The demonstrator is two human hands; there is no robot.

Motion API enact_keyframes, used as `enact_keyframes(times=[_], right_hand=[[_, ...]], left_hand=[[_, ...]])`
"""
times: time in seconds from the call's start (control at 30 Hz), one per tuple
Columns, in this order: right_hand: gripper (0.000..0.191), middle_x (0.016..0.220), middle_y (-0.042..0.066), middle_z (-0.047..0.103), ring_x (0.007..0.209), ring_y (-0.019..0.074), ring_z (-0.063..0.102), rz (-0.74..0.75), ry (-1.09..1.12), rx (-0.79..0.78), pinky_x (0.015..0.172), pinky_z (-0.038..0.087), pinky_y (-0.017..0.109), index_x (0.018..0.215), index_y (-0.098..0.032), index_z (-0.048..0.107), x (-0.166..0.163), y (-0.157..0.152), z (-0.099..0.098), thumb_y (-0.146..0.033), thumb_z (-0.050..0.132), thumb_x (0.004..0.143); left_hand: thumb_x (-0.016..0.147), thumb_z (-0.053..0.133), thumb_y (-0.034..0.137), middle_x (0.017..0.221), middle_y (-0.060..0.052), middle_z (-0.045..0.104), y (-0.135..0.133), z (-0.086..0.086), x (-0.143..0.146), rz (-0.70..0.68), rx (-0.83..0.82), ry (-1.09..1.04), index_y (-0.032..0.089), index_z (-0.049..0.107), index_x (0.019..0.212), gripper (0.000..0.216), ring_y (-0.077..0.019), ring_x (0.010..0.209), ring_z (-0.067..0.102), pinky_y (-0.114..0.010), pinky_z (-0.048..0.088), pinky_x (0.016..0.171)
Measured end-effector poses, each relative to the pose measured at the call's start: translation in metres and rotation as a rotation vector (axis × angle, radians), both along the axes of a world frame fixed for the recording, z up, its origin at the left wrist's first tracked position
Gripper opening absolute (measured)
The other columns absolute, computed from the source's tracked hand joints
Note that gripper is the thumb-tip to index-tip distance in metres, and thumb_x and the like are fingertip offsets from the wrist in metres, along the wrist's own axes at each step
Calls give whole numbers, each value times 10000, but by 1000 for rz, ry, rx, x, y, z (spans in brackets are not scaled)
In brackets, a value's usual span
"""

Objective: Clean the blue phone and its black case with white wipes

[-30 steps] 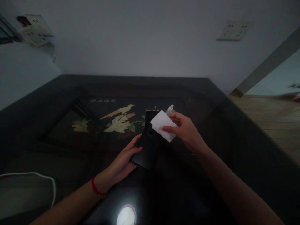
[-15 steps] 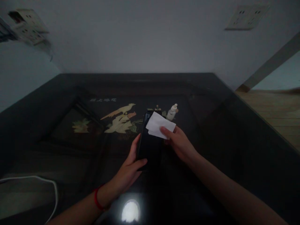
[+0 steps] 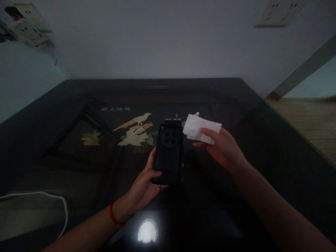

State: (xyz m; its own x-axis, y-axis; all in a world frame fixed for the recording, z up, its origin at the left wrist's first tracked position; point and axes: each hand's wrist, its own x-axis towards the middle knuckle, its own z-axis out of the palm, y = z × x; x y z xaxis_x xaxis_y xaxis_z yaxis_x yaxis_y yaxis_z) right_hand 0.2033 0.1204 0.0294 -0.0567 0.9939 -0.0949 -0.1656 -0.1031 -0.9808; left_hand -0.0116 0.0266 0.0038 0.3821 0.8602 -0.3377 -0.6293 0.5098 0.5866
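Note:
A black smartphone (image 3: 168,159) is held by my left hand (image 3: 145,182), its back with a round camera block facing up. The thumb lies on the phone's lower left edge and the other fingers are mostly hidden beneath it. My right hand (image 3: 222,145) pinches a folded white tissue (image 3: 198,126) between thumb and fingers, just right of the phone's top and apart from it. Behind the tissue a small dropper bottle is almost wholly hidden; only its pale tip (image 3: 196,114) shows. A dark flat object (image 3: 173,123) peeks out beyond the phone's top edge.
Under my hands is a dark glossy table (image 3: 105,192) with an inlaid bird picture (image 3: 135,129). A white cable (image 3: 49,194) curves over its left side. The wall behind carries sockets at left (image 3: 30,26) and right (image 3: 280,13).
My right hand has moved right with the tissue, off the phone, uncovering the camera block. The tissue now covers most of the dropper bottle. My left hand still holds the phone, now tilted differently.

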Motion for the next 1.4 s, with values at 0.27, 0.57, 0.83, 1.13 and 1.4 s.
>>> enact_keyframes(times=[0.27,0.57,0.83,1.13,1.4], right_hand=[[325,1248,54,631,1159,233,594,-6,-575,741,1017,495,440,1209,-216,613,-16,-20,2,-173,444,934],[354,1291,162,586,1301,227,452,226,-1031,1246,1057,463,406,1240,-90,576,-13,-18,-12,-59,406,930],[321,1285,174,584,1283,249,472,276,-1059,1301,1048,473,402,1222,-77,587,-16,-21,-8,-79,429,943],[336,1293,178,579,1307,241,442,400,-1066,1351,1047,466,383,1246,-71,561,-28,-38,-11,-128,382,968],[320,1247,172,616,1298,225,455,506,-1045,1488,1039,467,339,1161,-49,602,-40,-52,-14,-130,355,976]], left_hand=[[805,487,107,1351,-105,526,-2,-2,-4,-177,29,-74,420,121,1450,805,-387,1090,610,-522,497,816],[794,515,110,1278,-114,594,-2,-3,-4,-211,19,-94,388,55,1478,870,-374,1070,623,-521,494,819],[763,603,162,1171,-114,666,-1,-8,-6,-204,-6,-93,291,239,1475,809,-336,1054,631,-484,486,836],[835,492,621,1140,-111,674,2,-18,-12,-208,-95,-202,213,603,1191,553,-347,1111,578,-553,465,848],[743,569,683,903,-58,701,2,-18,-11,-103,-162,-100,173,668,1044,600,-235,956,634,-337,469,840]])
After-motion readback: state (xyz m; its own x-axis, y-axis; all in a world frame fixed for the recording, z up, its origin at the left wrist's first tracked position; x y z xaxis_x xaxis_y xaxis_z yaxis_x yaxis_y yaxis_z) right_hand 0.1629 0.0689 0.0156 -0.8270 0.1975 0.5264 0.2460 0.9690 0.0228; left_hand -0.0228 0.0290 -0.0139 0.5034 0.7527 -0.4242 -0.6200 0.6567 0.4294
